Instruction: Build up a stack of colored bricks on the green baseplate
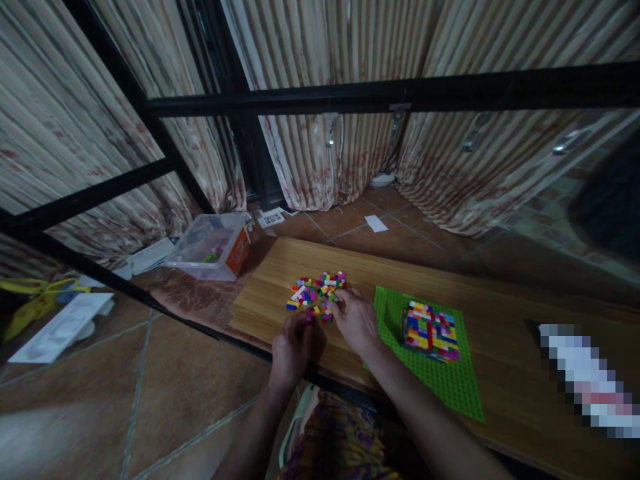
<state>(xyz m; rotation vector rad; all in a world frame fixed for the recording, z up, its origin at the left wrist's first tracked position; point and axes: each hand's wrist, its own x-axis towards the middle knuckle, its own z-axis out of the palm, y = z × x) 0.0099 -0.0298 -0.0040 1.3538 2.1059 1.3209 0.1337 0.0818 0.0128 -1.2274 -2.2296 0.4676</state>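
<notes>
A heap of small coloured bricks (317,290) lies on the wooden table (505,313). My left hand (294,345) rests at the table's near edge with fingers curled by the heap's front bricks; whether it holds one I cannot tell. My right hand (356,320) lies palm down beside it, fingertips touching bricks at the heap's right edge. To the right lies a green baseplate (450,387) carrying a square block of stacked multicoloured bricks (431,331).
A clear plastic box (213,248) with an orange label stands on the tiled floor past the table's left end. Papers and a white tray (60,327) lie on the floor at left. Curtains and a black metal frame (390,93) stand behind.
</notes>
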